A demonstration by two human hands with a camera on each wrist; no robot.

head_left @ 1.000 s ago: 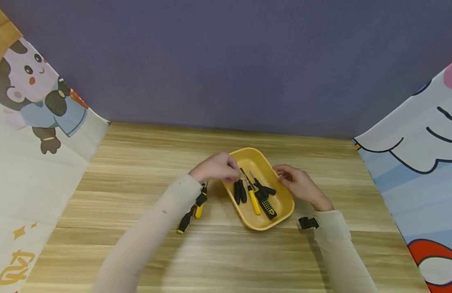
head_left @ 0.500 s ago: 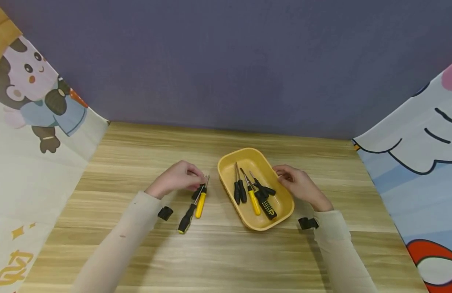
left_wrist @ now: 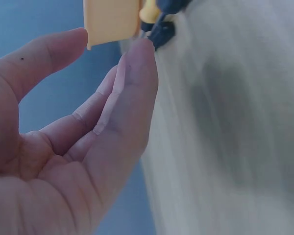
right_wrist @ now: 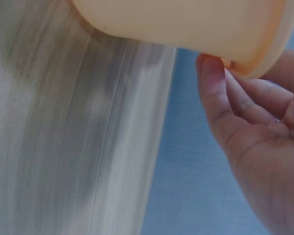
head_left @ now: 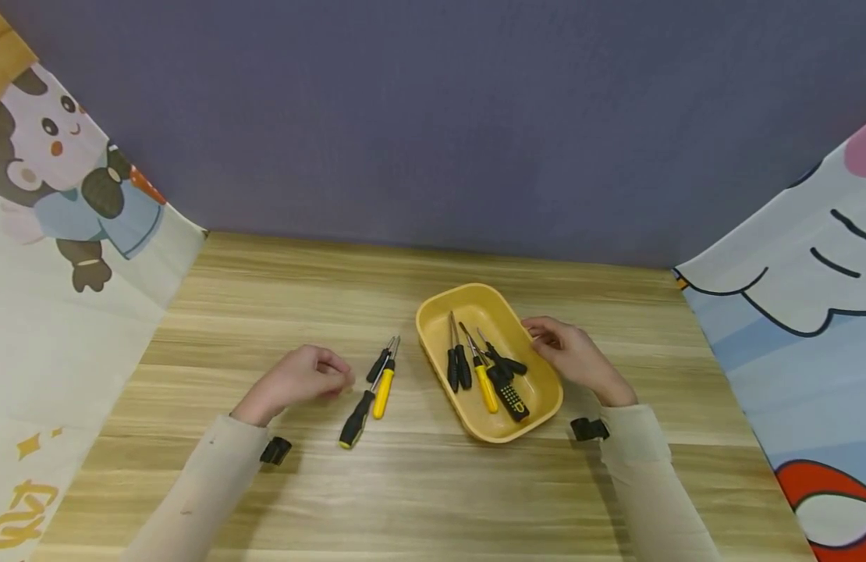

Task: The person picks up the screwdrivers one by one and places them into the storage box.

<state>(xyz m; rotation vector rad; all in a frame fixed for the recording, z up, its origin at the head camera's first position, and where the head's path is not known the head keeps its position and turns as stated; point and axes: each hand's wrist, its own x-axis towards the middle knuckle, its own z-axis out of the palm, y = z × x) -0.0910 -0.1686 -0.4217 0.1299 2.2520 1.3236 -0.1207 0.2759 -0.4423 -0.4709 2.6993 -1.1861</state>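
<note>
My left hand [head_left: 303,382] is raised over the table, left of the loose screwdrivers. In the left wrist view its thumb [left_wrist: 63,46] stands apart from the fingers, with nothing between them. A long black screwdriver with a yellow end [head_left: 356,420], a yellow screwdriver [head_left: 384,393] and a small black one [head_left: 378,365] lie close together. My right hand [head_left: 576,359] holds the right rim of a yellow plastic tray [head_left: 491,432]. Inside are two black screwdrivers [head_left: 464,368], a yellow one [head_left: 486,390], black pliers [head_left: 506,363] and a black tool with yellow dots [head_left: 513,400].
The wooden table [head_left: 433,499] meets a dark blue-grey wall panel [head_left: 433,125] at the back. Cartoon-printed panels stand at the left [head_left: 75,328] and right [head_left: 819,312]. Black straps [head_left: 275,450] show beside the wrists.
My left hand has moved from over the tray leftward, past the loose screwdrivers, and now sits left of them. The right hand and the tray have stayed in place.
</note>
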